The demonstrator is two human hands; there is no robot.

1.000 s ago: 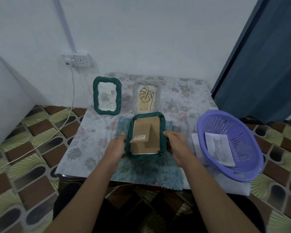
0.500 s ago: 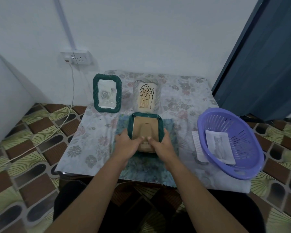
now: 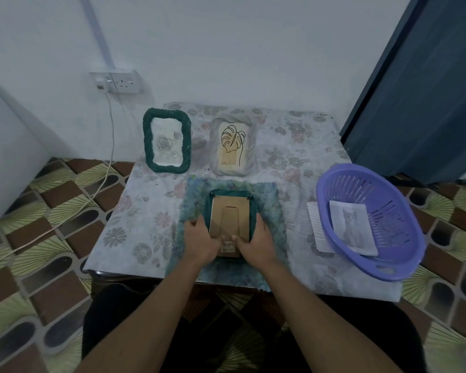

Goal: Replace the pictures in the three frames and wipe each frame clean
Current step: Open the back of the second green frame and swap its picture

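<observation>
Now the face-down frame [image 3: 230, 196] lies in the middle of the desk [image 3: 145, 211], on a blue-green cloth [image 3: 267, 195]; its dark green border goes around a brown cardboard back [image 3: 221, 219], which faces up, and the stand flap lies flat on this back. The left hand [image 3: 199, 238] grips the near left side of this frame, with the fingers curled at the green edge and the thumb laid on the cardboard; the right hand [image 3: 256, 242] grips the near right side in the same way, its thumb beside a small label [image 3: 228, 244] at the near end of the flap; the two thumbs are close to each other but apart.

Behind the cloth two other frames stand upright, leaning a little back: a green frame [image 3: 167, 141] on the left with a pale flower picture, and a light grey frame [image 3: 233, 146] near it on the right with a leaf drawing. On the right side of the desk sits a purple basket [image 3: 388, 195]; a cat picture [image 3: 353, 227] lies inside it; a white sheet [image 3: 316, 227] lies on the desk at the left of the basket, partly under it. A wall socket [image 3: 119, 82] is on the wall behind; a cable [image 3: 111, 135] hangs from it down to the floor.
</observation>
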